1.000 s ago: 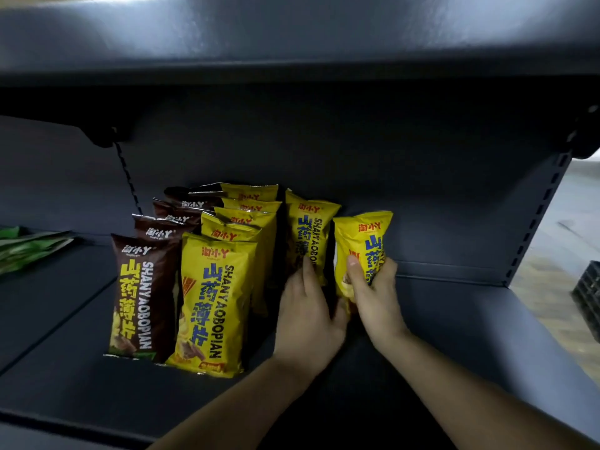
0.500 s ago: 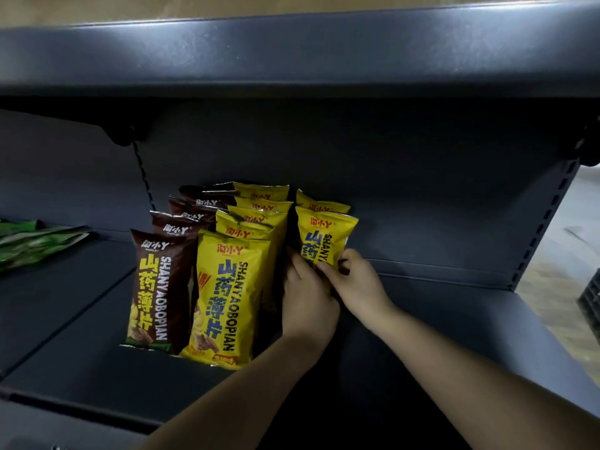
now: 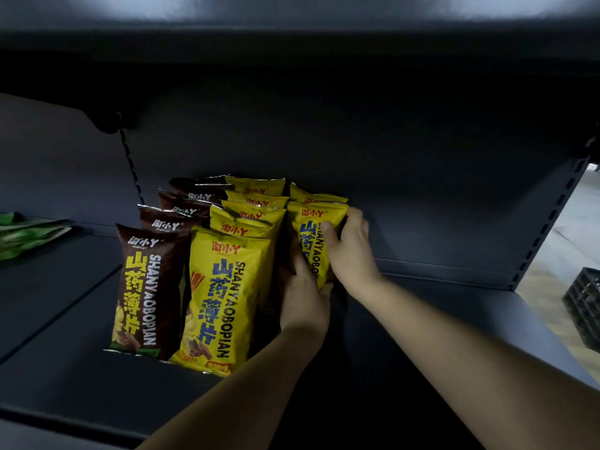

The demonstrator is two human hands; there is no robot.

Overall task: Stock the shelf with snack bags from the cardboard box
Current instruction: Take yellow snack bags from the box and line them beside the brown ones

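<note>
A yellow snack bag (image 3: 308,235) stands upright on the dark shelf (image 3: 438,319), in front of another yellow bag (image 3: 313,195) at the back. My right hand (image 3: 349,251) grips its right side, thumb across the front. My left hand (image 3: 303,297) holds its lower left edge. To the left stand a row of yellow bags (image 3: 224,297) and a row of brown bags (image 3: 146,287), each several deep. The cardboard box is out of view.
Green bags (image 3: 26,235) lie on the shelf section at far left. The shelf above (image 3: 292,21) overhangs closely. A slotted upright (image 3: 548,222) ends the shelf at right, with a black crate (image 3: 584,306) on the floor beyond. Bare shelf lies right of the bags.
The yellow bag went from held apart at the right to standing in front of the rear bag of the third row. Both hands stay on it. The view moved closer.
</note>
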